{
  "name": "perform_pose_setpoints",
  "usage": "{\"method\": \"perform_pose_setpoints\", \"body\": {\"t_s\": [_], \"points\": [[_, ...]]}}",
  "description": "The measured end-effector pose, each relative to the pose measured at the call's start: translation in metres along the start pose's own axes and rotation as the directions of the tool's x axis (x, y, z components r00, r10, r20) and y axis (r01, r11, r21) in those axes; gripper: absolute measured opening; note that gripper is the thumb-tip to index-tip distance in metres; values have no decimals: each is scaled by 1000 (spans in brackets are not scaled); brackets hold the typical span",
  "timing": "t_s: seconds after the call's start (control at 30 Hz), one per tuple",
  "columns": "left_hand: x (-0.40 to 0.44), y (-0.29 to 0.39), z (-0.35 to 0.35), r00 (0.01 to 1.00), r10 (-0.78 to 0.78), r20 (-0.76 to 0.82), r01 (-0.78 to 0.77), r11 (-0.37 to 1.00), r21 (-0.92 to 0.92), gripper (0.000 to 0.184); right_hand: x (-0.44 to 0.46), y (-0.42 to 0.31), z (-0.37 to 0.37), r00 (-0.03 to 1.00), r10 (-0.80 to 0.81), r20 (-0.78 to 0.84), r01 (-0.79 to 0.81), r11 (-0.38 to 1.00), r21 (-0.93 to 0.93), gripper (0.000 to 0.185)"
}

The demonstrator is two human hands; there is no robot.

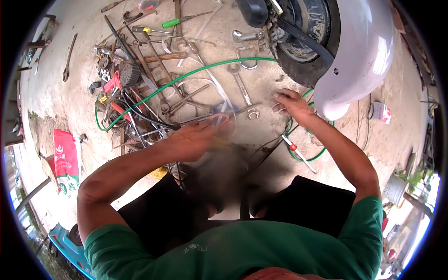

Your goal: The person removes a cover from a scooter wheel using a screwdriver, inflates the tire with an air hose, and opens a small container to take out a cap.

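My left hand (pixel 193 137) reaches over the right edge of a heap of tools, its fingers stretched out and their tips smeared. Nothing shows plainly in it. Just beyond the fingertips lie a pale plastic strip (pixel 219 88) and a thin metal rod (pixel 247 108). My right hand (pixel 294 106) hovers near the scooter's front wheel with fingers curled together; what they hold, if anything, I cannot make out. Left of it an open-ended wrench (pixel 241 88) lies on the concrete. A green cable (pixel 196 71) arcs across the tools towards the wheel.
A white scooter fender (pixel 359 51) and its tyre (pixel 303 70) stand at upper right. A green-handled screwdriver (pixel 171 22), a hammer (pixel 163 58) and several other tools lie upper left. A red-and-white bag (pixel 66 156) is at left. A white strip with a red knob (pixel 293 147) lies below my right hand.
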State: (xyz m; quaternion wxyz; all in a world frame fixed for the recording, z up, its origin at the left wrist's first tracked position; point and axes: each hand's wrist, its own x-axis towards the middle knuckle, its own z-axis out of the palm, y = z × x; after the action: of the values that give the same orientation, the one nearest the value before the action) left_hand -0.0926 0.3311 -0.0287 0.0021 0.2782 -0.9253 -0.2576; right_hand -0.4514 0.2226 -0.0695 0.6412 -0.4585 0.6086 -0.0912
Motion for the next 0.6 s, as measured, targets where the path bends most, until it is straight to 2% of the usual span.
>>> {"method": "perform_pose_setpoints", "body": {"t_s": [0.03,0.07,0.1,0.17,0.2,0.27,0.37,0.43,0.5,0.57,0.6], "points": [[1,0,-2,1000,-5,-6,5,1000,-7,25,4,4,6,997,-66,34,71,985,-160,38],[1,1,-3,1000,-9,-11,9,1000,-13,23,22,28,9,967,-235,97,253,923,-291,40],[2,1,-7,1000,-25,-19,24,999,-29,21,10,19,20,937,-344,56,334,841,-425,46],[6,0,-14,987,-132,94,143,982,-125,21,7,7,32,946,-311,93,315,811,-493,44],[10,-4,-18,954,-212,214,253,949,-190,22,10,5,33,944,-308,119,323,782,-533,42],[10,-17,-28,918,-306,253,363,905,-222,25,15,6,31,942,-295,162,331,722,-608,38],[7,-51,-49,926,-377,-15,370,915,-159,27,17,9,28,938,-296,180,344,739,-580,36],[10,-82,-59,843,-512,-163,501,859,-107,28,11,4,28,938,-297,178,342,721,-602,36],[15,-112,-83,734,-654,-184,659,751,-43,33,12,7,26,944,-270,190,327,686,-650,37],[15,-155,-96,674,-607,-421,663,748,-17,36,9,10,26,952,-244,184,305,727,-615,42],[17,-179,-103,603,-645,-470,728,686,-6,34,2,5,28,955,-237,177,296,743,-600,43]]}}
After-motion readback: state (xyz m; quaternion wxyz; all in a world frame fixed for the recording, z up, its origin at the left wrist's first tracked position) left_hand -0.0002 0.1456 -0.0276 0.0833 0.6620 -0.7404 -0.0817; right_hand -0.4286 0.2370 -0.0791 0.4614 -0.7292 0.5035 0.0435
